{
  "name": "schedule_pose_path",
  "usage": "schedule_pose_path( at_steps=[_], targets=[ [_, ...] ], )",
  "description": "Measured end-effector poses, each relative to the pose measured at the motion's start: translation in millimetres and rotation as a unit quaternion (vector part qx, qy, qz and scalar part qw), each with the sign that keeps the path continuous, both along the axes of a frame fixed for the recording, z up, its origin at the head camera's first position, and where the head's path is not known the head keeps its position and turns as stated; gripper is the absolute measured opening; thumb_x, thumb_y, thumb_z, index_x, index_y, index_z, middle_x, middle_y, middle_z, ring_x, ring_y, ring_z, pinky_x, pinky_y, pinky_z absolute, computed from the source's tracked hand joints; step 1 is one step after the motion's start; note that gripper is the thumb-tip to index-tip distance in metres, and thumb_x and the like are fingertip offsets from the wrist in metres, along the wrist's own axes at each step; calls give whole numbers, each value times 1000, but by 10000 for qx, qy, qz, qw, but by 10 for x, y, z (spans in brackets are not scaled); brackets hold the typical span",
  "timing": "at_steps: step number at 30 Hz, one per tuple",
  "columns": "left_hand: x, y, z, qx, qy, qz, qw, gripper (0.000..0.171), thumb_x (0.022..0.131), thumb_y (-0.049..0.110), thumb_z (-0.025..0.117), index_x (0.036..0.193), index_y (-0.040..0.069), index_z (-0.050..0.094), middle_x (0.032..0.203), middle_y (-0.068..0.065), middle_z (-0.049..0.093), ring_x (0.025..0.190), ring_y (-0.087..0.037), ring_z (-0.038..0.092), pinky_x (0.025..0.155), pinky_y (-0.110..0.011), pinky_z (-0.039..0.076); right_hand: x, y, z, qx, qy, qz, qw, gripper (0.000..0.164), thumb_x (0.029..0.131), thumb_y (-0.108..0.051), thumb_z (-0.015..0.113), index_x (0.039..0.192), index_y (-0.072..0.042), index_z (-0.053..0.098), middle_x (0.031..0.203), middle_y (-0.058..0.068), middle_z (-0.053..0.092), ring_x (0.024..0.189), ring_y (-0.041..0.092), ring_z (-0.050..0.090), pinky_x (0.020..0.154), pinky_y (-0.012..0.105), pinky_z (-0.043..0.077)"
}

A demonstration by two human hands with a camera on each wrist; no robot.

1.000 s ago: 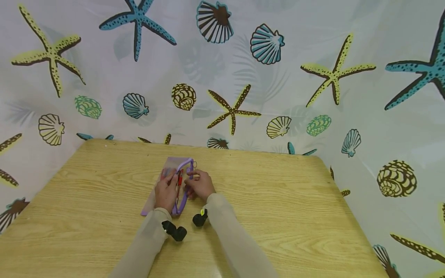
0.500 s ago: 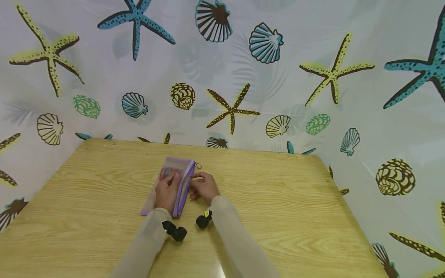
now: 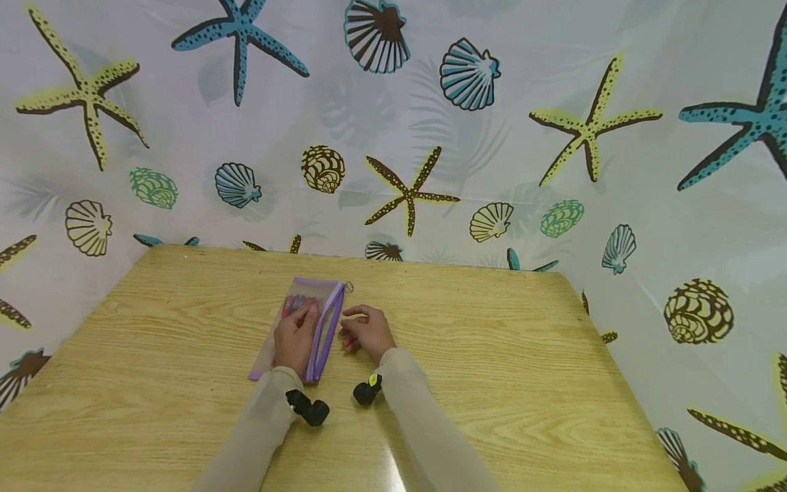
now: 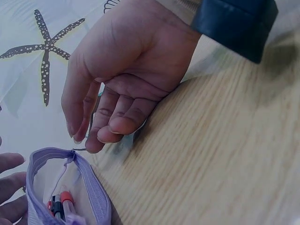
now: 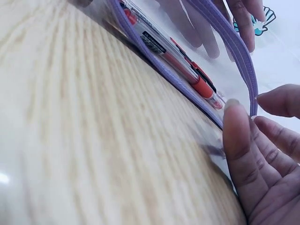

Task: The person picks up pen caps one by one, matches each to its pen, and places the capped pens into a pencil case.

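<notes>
A see-through mesh pencil pouch (image 3: 266, 352) with purple trim lies on the table. My left hand (image 3: 295, 342) is on its upper side, thumb and fingers bent together on the mesh. The zipped side faces right, and both wrist views show its mouth gaping. Inside are a red-capped pen (image 5: 202, 88) and a black one (image 4: 57, 207); more red and dark items show through the mesh in the head view. My right hand (image 3: 369, 331) is just right of the pouch, fingers loosely bent, holding nothing. In the right wrist view its fingertips (image 5: 233, 105) are close to the mouth's end.
A small metal ring (image 3: 349, 286) sticks out at the zip's far end. The wooden table (image 3: 492, 355) extends to both sides. Behind it hangs a white curtain (image 3: 418, 123) printed with starfish and shells. Each wrist wears a black camera (image 3: 310, 410).
A second ago the pouch's mouth gaped wide in the head view, with a red pen showing; now its edges lie closer together. My right hand has drawn off to the right; the left stays.
</notes>
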State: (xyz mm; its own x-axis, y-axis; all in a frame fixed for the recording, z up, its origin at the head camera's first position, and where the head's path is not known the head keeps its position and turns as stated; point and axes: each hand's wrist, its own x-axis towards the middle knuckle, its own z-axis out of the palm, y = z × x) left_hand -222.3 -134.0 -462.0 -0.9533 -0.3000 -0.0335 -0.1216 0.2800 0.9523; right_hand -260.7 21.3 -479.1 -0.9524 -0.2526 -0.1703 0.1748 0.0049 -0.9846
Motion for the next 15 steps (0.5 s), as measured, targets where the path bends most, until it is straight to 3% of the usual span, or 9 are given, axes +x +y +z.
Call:
schedule_pose_path(
  at_steps=[8, 12, 15],
  targets=[
    [30, -20, 64, -118, 293, -301, 9990, 40, 101, 32, 51, 131, 7, 61, 139, -6, 54, 131, -24, 46, 107, -39, 37, 34, 94, 8, 53, 38, -60, 10000, 31, 91, -4, 62, 120, 8, 59, 89, 21, 69, 61, 16, 64, 55, 30, 57],
    [61, -36, 104, -437, 501, -649, 9957, 38, 100, 27, 55, 131, 6, 61, 141, -10, 51, 132, -26, 45, 109, -39, 35, 49, 191, 31, 578, 380, 76, 9976, 33, 92, -8, 63, 122, 6, 60, 97, 16, 70, 75, 17, 66, 66, 31, 58],
    [92, -51, 144, -864, 658, -1037, 9887, 43, 98, 28, 57, 134, 4, 57, 145, -14, 46, 136, -30, 39, 112, -43, 31, 87, 296, 84, 1283, 817, 241, 9881, 36, 93, -16, 64, 124, 2, 60, 105, 12, 68, 90, 19, 66, 77, 34, 56]
  ],
)
